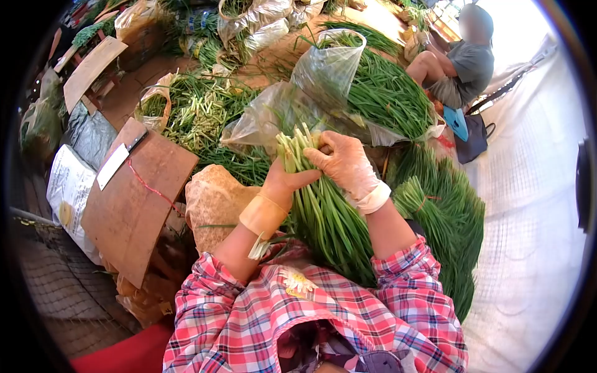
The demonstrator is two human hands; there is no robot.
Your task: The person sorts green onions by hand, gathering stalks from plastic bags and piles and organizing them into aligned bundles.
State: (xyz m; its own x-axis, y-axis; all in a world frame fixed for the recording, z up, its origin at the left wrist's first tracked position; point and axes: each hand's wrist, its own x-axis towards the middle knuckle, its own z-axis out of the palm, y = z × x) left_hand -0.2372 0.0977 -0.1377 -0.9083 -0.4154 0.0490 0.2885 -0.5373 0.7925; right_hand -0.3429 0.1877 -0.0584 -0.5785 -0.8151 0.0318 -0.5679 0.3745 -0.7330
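My left hand (pixel 283 184) is closed around a bunch of garlic chives (pixel 326 214) near its pale cut ends. The bunch lies across my lap, pale ends pointing away and green leaves toward me. My right hand (pixel 345 158), in a thin whitish glove, has its thumb and fingers closed at the pale ends on the right side; the fingertips are partly hidden among the stalks. A few short pale stalk pieces (pixel 258 248) lie by my left wrist, which wears a tan band.
A cleaver (pixel 113 165) rests on a brown board (pixel 140 205) at left. Ahead are a pile of trimmed stalks (pixel 202 115), a clear plastic bag (pixel 329 68) and loose chives (pixel 392 93). A large chive stack (pixel 457 217) stands at right. Another person (pixel 463 68) sits at the back right.
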